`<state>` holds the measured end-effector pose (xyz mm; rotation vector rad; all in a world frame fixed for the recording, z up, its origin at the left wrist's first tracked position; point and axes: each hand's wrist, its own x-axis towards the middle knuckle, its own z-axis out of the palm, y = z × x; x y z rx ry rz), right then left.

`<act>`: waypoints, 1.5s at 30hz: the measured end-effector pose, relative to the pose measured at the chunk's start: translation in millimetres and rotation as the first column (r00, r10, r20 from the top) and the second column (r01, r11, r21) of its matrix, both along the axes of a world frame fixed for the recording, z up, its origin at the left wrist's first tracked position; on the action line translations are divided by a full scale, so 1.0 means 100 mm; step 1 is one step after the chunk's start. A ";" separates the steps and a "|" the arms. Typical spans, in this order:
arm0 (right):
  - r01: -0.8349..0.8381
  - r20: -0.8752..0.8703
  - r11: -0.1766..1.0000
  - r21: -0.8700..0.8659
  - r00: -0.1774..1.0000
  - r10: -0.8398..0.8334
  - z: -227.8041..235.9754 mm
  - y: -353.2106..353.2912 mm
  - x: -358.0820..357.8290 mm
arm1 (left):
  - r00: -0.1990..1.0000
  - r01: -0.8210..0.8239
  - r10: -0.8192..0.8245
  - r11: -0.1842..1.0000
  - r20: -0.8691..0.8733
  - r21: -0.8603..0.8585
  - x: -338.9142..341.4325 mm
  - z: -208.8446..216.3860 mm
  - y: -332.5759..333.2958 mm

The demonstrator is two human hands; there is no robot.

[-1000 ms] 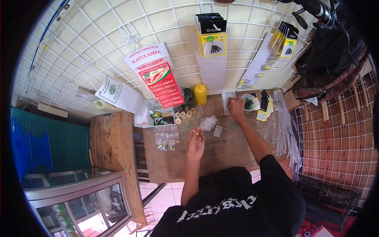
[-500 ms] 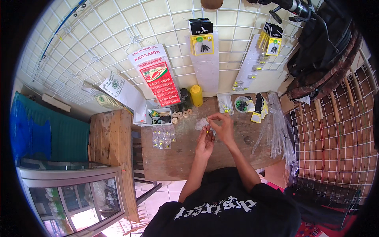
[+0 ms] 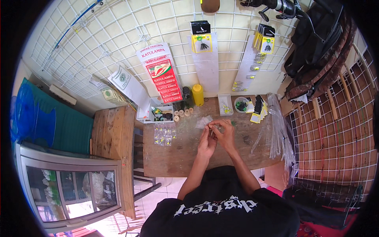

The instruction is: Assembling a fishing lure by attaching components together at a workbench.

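Note:
Over the middle of the wooden table (image 3: pixel 185 162) my two hands meet, their fingertips pressed together. My left hand (image 3: pixel 206 145) is closed, palm turned up, with thumb and fingers pinched at the tips. Reaching in from the right, my right hand (image 3: pixel 225 136) is pinched against the left fingertips. Whatever lies between them is too small and covered to make out. Just beyond the fingers are clear plastic bags (image 3: pixel 202 122) lying on the wood. Farther back stands a white tray (image 3: pixel 225 97) holding small yellow-tipped pieces.
Small clear packets with yellow pieces (image 3: pixel 164 134) lie at the left. Behind them are a white box (image 3: pixel 147 117), wooden rings (image 3: pixel 176 118) and a yellow bottle (image 3: pixel 197 96). A round tub (image 3: pixel 235 103), black-and-yellow cards (image 3: pixel 256 117) and long plastic sleeves (image 3: pixel 278 130) occupy the right.
My right hand has come down onto the left fingertips and closed up with them. The small yellow piece that showed at my left fingers is now hidden. The view has shifted slightly.

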<state>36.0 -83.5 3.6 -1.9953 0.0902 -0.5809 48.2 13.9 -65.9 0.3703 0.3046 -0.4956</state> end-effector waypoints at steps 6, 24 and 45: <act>0.027 0.032 0.991 -0.134 0.999 -0.023 0.08 0.00 -0.06 | 0.999 -0.031 0.031 0.998 0.011 0.054 -0.02 0.14 -0.02; -0.061 -0.067 0.997 0.047 0.996 0.064 0.01 -0.09 -0.18 | 0.997 0.003 -0.007 0.998 0.072 0.061 0.01 0.15 -0.01; -0.260 -0.055 0.760 0.596 0.931 0.361 -0.01 -0.07 -0.15 | 0.965 0.011 -0.014 1.000 0.262 0.014 -0.02 0.27 0.07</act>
